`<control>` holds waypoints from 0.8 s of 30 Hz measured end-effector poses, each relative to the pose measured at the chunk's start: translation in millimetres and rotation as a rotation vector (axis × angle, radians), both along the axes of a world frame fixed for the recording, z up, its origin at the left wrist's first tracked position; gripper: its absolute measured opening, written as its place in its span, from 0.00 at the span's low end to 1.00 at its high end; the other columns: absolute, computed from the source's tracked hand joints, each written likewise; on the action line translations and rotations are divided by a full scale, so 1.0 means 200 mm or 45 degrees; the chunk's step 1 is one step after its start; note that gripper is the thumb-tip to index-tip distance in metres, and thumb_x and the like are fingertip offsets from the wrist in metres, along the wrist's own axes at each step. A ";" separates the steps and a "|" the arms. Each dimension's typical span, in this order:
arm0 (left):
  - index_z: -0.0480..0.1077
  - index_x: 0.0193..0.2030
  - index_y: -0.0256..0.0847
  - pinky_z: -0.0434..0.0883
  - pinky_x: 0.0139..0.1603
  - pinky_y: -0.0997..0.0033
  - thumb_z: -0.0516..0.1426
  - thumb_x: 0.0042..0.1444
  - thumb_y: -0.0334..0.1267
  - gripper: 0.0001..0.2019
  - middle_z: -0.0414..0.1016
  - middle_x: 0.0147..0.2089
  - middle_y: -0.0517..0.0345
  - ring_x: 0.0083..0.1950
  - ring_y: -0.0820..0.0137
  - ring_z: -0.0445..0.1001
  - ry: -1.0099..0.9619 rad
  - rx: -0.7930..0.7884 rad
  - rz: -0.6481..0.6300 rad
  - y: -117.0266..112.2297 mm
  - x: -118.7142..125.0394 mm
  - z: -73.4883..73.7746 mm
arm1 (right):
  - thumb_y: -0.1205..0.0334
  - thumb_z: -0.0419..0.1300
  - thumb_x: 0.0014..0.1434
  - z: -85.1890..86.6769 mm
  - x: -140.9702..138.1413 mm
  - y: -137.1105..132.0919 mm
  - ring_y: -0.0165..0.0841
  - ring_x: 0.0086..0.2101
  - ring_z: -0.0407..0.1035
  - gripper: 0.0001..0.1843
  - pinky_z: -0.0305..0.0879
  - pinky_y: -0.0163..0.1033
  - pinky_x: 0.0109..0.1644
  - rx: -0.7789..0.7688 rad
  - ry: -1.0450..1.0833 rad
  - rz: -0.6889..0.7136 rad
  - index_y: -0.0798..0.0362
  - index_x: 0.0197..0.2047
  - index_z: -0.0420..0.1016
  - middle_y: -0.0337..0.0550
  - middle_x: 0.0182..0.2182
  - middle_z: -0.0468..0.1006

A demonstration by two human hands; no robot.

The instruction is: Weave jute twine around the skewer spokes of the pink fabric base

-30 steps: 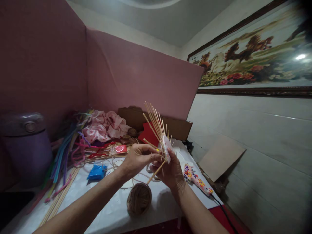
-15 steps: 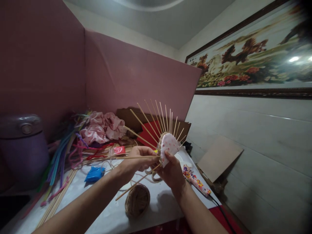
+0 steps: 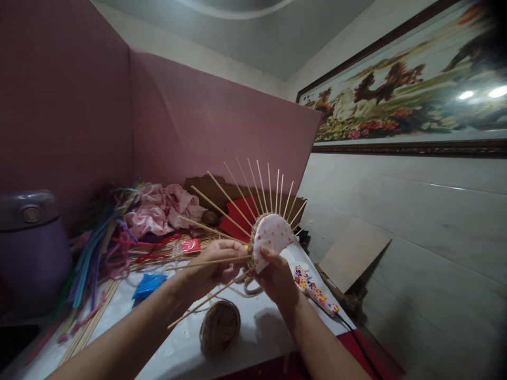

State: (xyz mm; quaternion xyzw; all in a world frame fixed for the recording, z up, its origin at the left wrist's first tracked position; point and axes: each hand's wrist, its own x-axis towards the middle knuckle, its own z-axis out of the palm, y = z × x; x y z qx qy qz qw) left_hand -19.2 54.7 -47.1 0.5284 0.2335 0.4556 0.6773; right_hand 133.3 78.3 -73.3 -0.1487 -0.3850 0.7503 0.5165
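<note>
A round base (image 3: pixel 275 232) covered in pink dotted fabric is tilted toward me, with thin wooden sticks (image 3: pixel 229 198) fanning out from its rim. My right hand (image 3: pixel 275 272) grips its lower edge, thumb on the fabric. Brown twine (image 3: pixel 252 244) runs along the rim, between the sticks. My left hand (image 3: pixel 219 261) is closed at the rim's left side, seemingly pinching the twine; its fingertips are partly hidden. One stick crosses over the left hand, and another slants down below it. Under both hands lies a ball of twine (image 3: pixel 220 327) on the white table (image 3: pixel 261 332).
Pink dotted cloth (image 3: pixel 164 208), fuzzy coloured stems (image 3: pixel 89 264) and loose sticks (image 3: pixel 89 322) lie left, beside a purple container (image 3: pixel 34 264). A blue packet (image 3: pixel 148 285) and red packet (image 3: pixel 190 246) are nearer. At right are a flower-patterned corded tool (image 3: pixel 315 291) and a board (image 3: pixel 354 256).
The base has turned a little, showing more of its fabric face, and its sticks have swung with it. Both hands keep their hold; the whole view has shifted slightly.
</note>
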 end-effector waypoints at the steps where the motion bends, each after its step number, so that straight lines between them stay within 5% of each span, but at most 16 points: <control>1: 0.68 0.26 0.34 0.42 0.17 0.78 0.58 0.46 0.35 0.06 0.57 0.18 0.65 0.17 0.83 0.50 0.020 0.011 0.009 0.00 -0.01 0.00 | 0.63 0.61 0.46 0.00 0.00 0.00 0.27 0.23 0.66 0.06 0.64 0.32 0.26 0.014 0.017 -0.022 0.55 0.30 0.72 0.37 0.23 0.74; 11: 0.70 0.27 0.34 0.41 0.17 0.78 0.60 0.44 0.36 0.06 0.59 0.16 0.65 0.16 0.84 0.49 0.130 0.037 0.095 0.02 -0.03 0.01 | 0.64 0.58 0.50 -0.02 -0.01 0.02 0.28 0.23 0.65 0.05 0.63 0.33 0.25 0.077 0.049 -0.030 0.57 0.30 0.73 0.38 0.23 0.74; 24: 0.63 0.19 0.33 0.46 0.18 0.78 0.55 0.49 0.34 0.11 0.58 0.17 0.62 0.18 0.81 0.53 0.277 0.159 0.012 0.03 -0.13 0.05 | 0.64 0.59 0.50 0.00 0.00 0.02 0.26 0.22 0.64 0.03 0.63 0.33 0.27 0.057 0.135 -0.172 0.55 0.28 0.73 0.36 0.22 0.73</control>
